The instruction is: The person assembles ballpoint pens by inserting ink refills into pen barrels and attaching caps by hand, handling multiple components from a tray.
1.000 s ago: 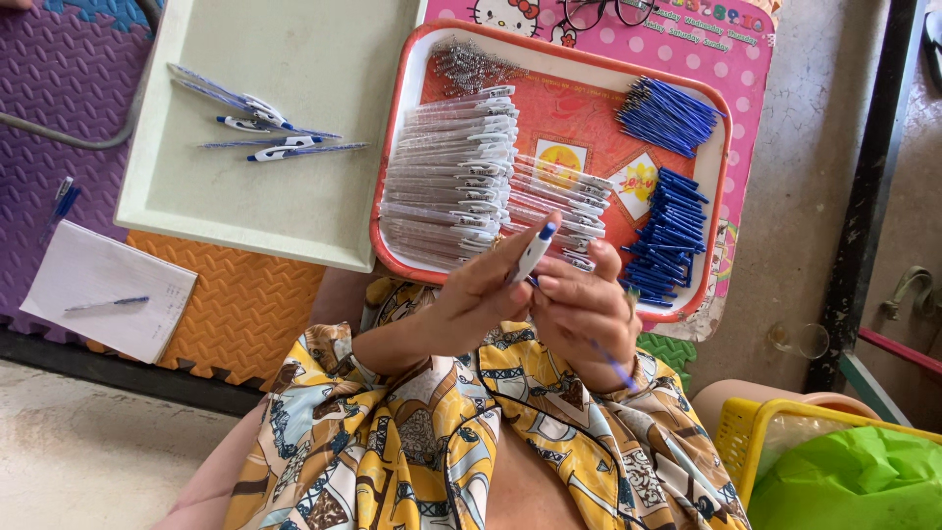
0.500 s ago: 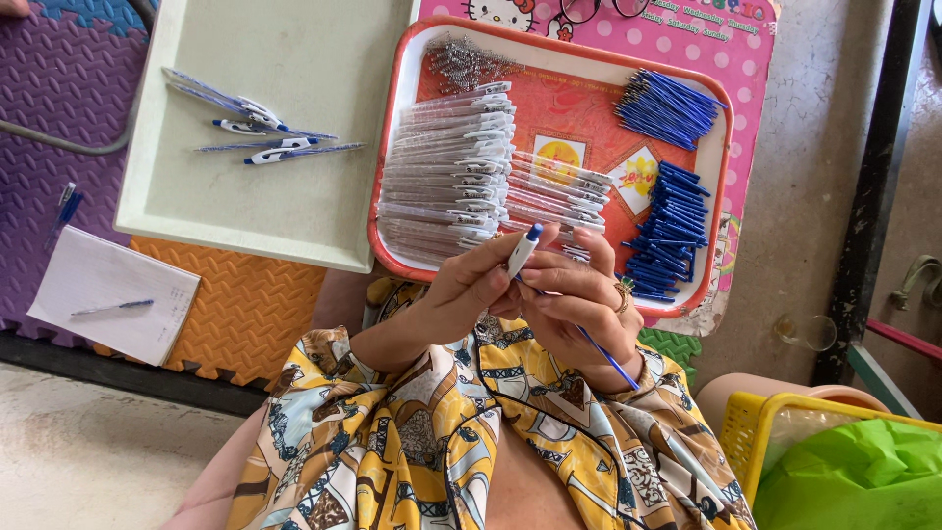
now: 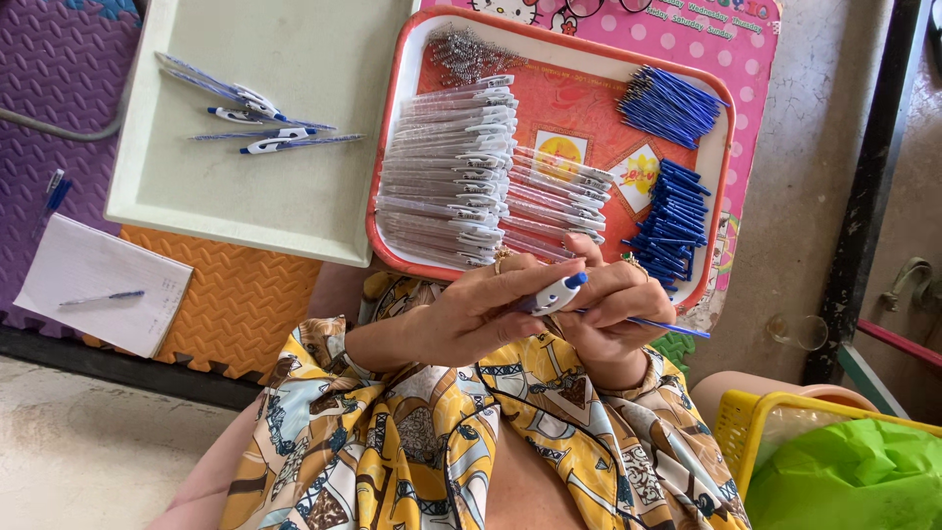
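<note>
My left hand (image 3: 471, 314) grips a white pen barrel with a blue tip (image 3: 552, 293), held almost level over my lap. My right hand (image 3: 613, 309) meets it from the right and pinches a thin blue refill (image 3: 672, 326) that sticks out to the right. Both hands hover at the near edge of a red tray (image 3: 392, 177). The tray holds rows of clear-and-white pen barrels (image 3: 451, 167), two heaps of blue refills (image 3: 672, 103) and a small pile of metal springs (image 3: 461, 54).
A pale green tray (image 3: 294, 196) on the left holds several finished blue-and-white pens (image 3: 255, 118). A white notepad with a pen (image 3: 98, 294) lies on orange and purple foam mats. A yellow basket with a green bag (image 3: 834, 461) stands at the lower right.
Both hands have dropped a little toward my lap. The pen barrel has tipped from pointing up to lying nearly level, and the refill now pokes out to the right.
</note>
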